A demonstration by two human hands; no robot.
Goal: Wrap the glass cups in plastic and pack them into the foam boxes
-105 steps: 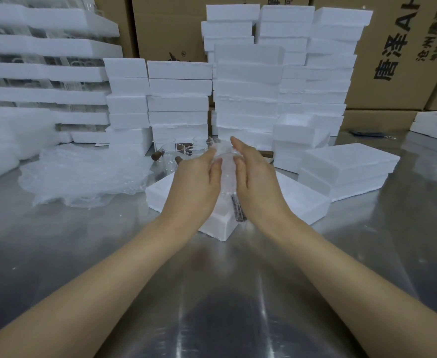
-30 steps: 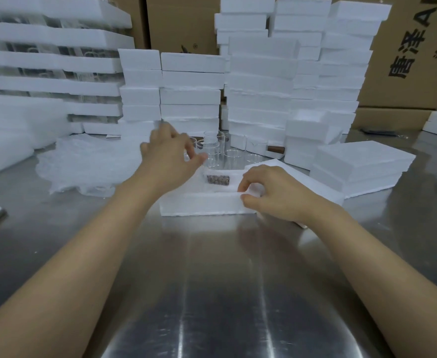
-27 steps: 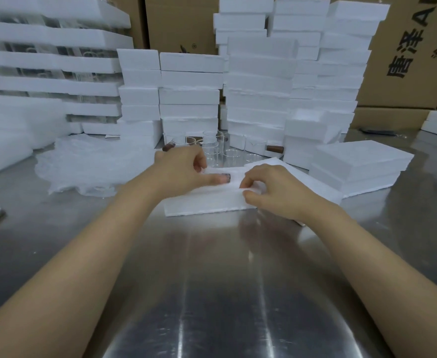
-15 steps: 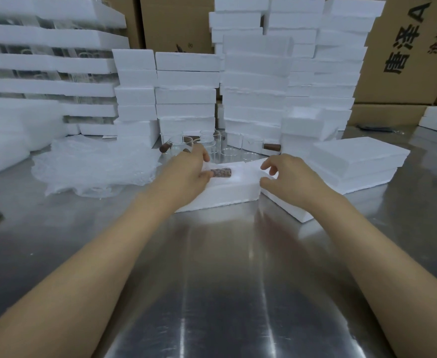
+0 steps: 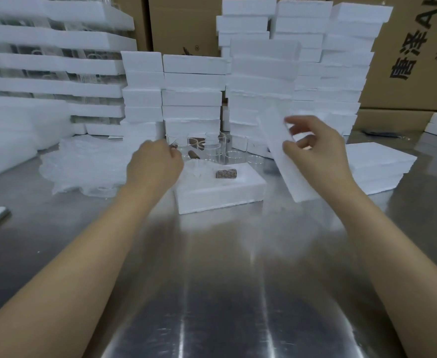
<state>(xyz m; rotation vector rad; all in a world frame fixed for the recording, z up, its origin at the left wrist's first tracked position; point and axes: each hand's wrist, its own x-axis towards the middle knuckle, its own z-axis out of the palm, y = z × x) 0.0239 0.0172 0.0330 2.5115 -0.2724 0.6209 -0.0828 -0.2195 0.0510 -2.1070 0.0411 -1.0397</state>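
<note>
Foam lid (image 5: 277, 151) tilts steeply lengthwise, gripped by right hand (image 5: 315, 156); left hand (image 5: 154, 166) curled, hold unclear.

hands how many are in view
2: the left hand beside the clear glass cups, the right hand gripping a tilted white foam lid. None seems hidden.

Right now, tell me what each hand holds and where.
Right hand pinches the foam lid at its long edge; left hand: cannot tell.

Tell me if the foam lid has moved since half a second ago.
Yes. The lid lay flat on the table right of the open box; now the right hand holds it raised and tilted, still beside the box.
</note>
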